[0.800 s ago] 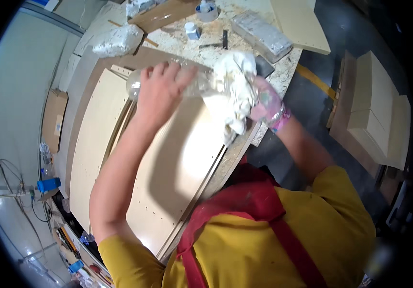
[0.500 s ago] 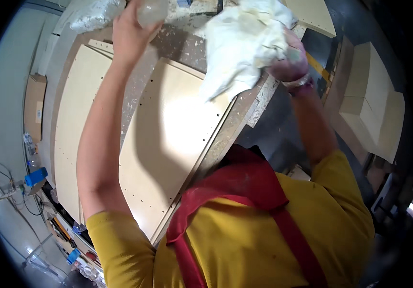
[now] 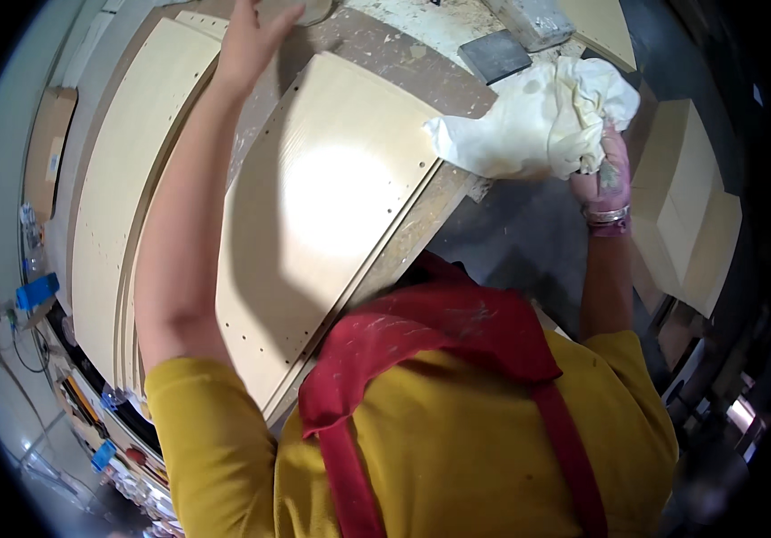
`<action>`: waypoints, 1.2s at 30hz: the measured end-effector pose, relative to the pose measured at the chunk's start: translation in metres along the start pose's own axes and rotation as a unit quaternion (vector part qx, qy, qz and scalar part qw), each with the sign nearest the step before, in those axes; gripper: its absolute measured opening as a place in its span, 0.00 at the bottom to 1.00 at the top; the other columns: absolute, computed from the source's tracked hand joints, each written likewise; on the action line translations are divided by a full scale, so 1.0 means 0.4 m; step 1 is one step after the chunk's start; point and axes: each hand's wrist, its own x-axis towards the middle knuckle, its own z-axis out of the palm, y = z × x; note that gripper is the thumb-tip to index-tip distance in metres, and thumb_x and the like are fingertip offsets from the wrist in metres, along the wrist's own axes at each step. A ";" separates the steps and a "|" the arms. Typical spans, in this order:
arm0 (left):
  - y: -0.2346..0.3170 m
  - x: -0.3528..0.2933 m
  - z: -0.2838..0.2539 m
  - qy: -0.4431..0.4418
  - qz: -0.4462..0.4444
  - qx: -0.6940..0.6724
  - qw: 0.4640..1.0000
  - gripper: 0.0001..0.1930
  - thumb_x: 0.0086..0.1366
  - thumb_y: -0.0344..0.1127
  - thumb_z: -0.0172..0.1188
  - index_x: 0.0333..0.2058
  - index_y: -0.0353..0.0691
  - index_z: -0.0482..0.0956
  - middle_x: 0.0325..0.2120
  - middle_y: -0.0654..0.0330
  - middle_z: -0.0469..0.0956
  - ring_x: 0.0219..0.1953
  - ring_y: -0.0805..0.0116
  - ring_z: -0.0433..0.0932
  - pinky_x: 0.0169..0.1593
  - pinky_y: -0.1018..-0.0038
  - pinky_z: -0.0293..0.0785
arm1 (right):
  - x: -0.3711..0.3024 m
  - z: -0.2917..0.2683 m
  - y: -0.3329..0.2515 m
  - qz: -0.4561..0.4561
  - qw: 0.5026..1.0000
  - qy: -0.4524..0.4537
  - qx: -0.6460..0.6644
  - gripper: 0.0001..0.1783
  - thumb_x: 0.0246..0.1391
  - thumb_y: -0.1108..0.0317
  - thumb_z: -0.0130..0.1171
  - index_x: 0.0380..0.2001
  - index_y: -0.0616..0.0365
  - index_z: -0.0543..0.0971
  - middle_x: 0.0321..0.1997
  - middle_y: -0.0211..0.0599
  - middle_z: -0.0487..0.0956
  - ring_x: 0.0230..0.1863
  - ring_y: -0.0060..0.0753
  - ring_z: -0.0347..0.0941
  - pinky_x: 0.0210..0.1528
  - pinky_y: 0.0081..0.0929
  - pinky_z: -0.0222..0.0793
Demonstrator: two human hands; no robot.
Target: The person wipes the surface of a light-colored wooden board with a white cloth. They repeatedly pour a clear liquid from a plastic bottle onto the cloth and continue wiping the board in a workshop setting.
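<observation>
My right hand point(image 3: 608, 179), in a stained pinkish glove, grips a bunched white cloth point(image 3: 538, 117) past the right side of the workbench. The cloth's loose end touches the far right corner of a pale wooden board point(image 3: 358, 125) with small drilled holes. At the top edge is my bare left hand point(image 3: 249, 45), thumb spread away from the fingers; the fingertips are cut off by the picture. Close to that thumb shows part of a roundish translucent thing point(image 3: 315, 11). Under my left forearm lies a stack of similar pale boards point(image 3: 139, 125).
A dark grey block point(image 3: 495, 58) and a whitish, plastic-wrapped block point(image 3: 538, 20) sit on the bench's stained far end. Open cardboard point(image 3: 686, 206) stands at the right. Along the left wall are a cardboard piece point(image 3: 51, 152) and a blue clamp-like thing point(image 3: 38, 291).
My right hand has carried the cloth to the right, off most of the board, uncovering the grey block. My left hand now shows higher, nearer the top edge, as the view has shifted.
</observation>
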 end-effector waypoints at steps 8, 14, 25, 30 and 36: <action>-0.035 -0.643 -0.307 -0.029 -0.001 0.296 0.955 0.27 0.63 0.39 0.58 0.59 0.39 0.65 0.53 0.46 0.70 0.56 0.48 0.68 0.58 0.60 0.64 | -0.062 0.116 0.004 -0.153 0.965 0.071 -0.200 0.18 0.60 0.67 0.54 0.51 0.65 0.74 0.50 0.41 0.76 0.49 0.28 0.74 0.51 0.25 0.70; -0.078 -0.819 -0.346 -0.019 -0.098 0.312 0.945 0.26 0.63 0.40 0.55 0.58 0.37 0.65 0.50 0.44 0.71 0.51 0.45 0.70 0.54 0.59 0.66 | -0.263 0.329 0.289 -0.218 0.589 -0.380 -0.679 0.20 0.52 0.65 0.55 0.50 0.56 0.75 0.49 0.40 0.77 0.46 0.36 0.75 0.47 0.36 0.72; -0.108 -0.845 -0.336 0.004 -0.051 0.317 0.947 0.26 0.63 0.39 0.54 0.59 0.39 0.65 0.51 0.45 0.71 0.51 0.47 0.71 0.54 0.59 0.65 | -0.220 0.309 0.354 -0.177 0.520 -0.201 -0.811 0.20 0.48 0.64 0.55 0.44 0.62 0.72 0.43 0.52 0.72 0.40 0.50 0.73 0.45 0.43 0.70; -0.120 -0.850 -0.341 0.009 -0.035 0.320 0.947 0.26 0.63 0.39 0.53 0.59 0.39 0.65 0.52 0.47 0.70 0.53 0.48 0.69 0.55 0.56 0.63 | -0.351 0.326 0.459 -0.206 0.492 -0.366 -0.763 0.20 0.55 0.55 0.51 0.46 0.55 0.75 0.49 0.44 0.73 0.48 0.40 0.73 0.51 0.40 0.69; -0.104 -0.845 -0.340 0.006 -0.044 0.297 0.954 0.25 0.63 0.39 0.53 0.58 0.38 0.65 0.51 0.47 0.70 0.51 0.49 0.70 0.54 0.59 0.64 | -0.168 0.256 0.313 -0.298 0.548 -0.167 -0.764 0.14 0.50 0.68 0.53 0.40 0.61 0.73 0.35 0.49 0.76 0.32 0.48 0.76 0.31 0.41 0.72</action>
